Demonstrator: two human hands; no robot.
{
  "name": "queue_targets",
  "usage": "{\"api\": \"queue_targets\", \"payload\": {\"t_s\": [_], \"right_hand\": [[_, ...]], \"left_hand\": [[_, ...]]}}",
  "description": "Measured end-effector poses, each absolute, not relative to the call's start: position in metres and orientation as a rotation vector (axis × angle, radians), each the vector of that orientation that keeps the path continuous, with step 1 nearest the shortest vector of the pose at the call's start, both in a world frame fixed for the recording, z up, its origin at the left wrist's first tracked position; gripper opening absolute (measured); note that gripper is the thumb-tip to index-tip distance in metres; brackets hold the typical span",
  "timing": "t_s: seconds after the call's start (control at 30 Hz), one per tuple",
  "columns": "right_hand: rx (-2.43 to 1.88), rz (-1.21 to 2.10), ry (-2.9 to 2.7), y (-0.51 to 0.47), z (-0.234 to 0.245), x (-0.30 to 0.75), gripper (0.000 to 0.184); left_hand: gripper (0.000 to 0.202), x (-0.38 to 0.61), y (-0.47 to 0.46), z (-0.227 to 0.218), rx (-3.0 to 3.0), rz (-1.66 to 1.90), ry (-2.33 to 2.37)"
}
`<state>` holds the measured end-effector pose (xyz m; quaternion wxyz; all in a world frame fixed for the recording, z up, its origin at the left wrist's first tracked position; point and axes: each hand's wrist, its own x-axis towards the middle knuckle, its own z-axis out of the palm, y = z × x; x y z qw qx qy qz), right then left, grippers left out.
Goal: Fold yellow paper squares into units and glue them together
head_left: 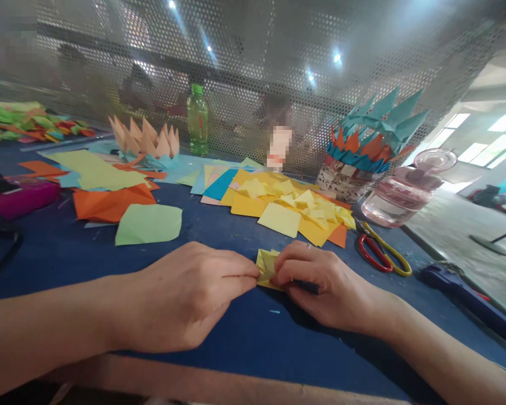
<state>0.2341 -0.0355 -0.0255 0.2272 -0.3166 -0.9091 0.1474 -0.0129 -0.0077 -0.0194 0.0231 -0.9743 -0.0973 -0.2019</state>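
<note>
A small folded piece of yellow paper [266, 264] is on the blue table between my two hands. The fingertips of my left hand [194, 289], pressed together, pinch its left edge. From the other side, my right hand [320, 281] grips it between thumb and fingers, hiding its right part. Just beyond lie yellow paper sheets [247, 203] with several small folded yellow pieces [306, 199] on top. A pale yellow square [279, 219] sits at the front of that pile.
Red-and-yellow-handled scissors [383, 253] and a dark blue tool [468, 301] lie to the right. Behind are a pink bottle [405, 194], a paper-decorated pot [348, 177], a peach paper flower [145, 140] and a green bottle [198, 121]. A light green sheet [149, 224] lies left.
</note>
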Motion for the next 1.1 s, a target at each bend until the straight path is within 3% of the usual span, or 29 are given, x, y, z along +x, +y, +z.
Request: {"api": "queue_targets", "payload": {"t_s": [0.17, 1.1], "right_hand": [[-0.835, 0.366, -2.54, -0.0351, -0.025, 0.2339, 0.025], [-0.771, 0.16, -2.603, -0.0376, -0.0241, 0.2328, 0.023]], "left_hand": [[0.046, -0.0113, -0.0096, -0.0199, -3.034, -0.528, -0.373], [0.039, -0.012, -0.0082, -0.025, -3.141, -0.322, -0.434]]}}
